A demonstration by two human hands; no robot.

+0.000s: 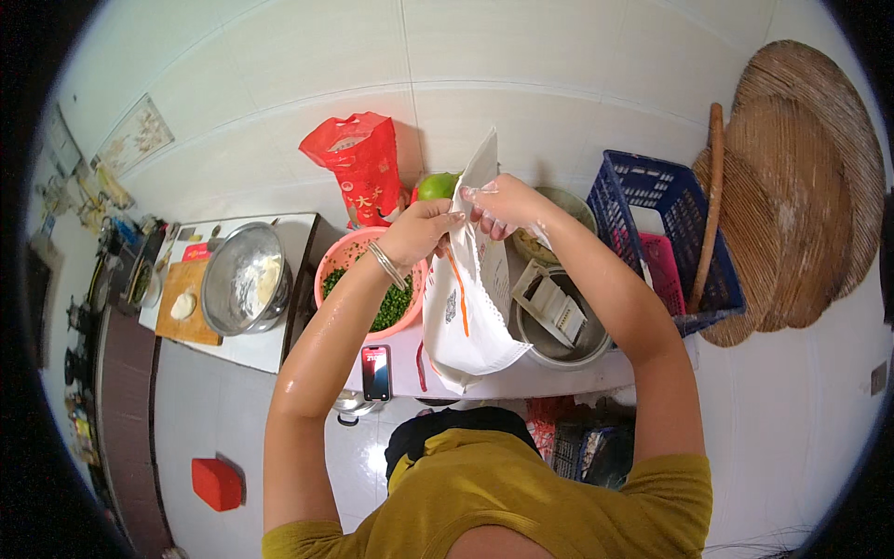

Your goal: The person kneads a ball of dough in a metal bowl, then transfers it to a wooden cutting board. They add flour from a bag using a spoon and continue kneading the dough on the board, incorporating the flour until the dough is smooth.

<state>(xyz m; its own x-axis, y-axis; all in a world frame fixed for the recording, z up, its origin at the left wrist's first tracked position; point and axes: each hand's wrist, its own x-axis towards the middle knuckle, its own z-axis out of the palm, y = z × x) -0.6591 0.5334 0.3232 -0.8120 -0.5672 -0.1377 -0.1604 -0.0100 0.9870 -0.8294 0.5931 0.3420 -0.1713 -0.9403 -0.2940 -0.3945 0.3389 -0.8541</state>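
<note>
A tall white printed bag (480, 326) with an orange stripe stands on the table in front of me, its top edge raised. My left hand (419, 235), a bangle at its wrist, pinches the bag's near left edge. On the other side my right hand (507, 205) has its fingers closed on the upper rim, and white powder or dough clings to them. What lies inside the bag is hidden. Beneath my left forearm sits a pink basin (328, 253) of chopped greens (396, 303). A grater (554, 307) rests across a metal bowl (603, 343) beside the bag.
Left, a metal bowl (216, 279) with floury dough stands by a cutting board (191, 321) holding a dough piece (183, 306). A phone (376, 373) lies at the table's front edge. Behind are a red bag (368, 177) and green fruit (435, 186); right, a blue crate (643, 168).
</note>
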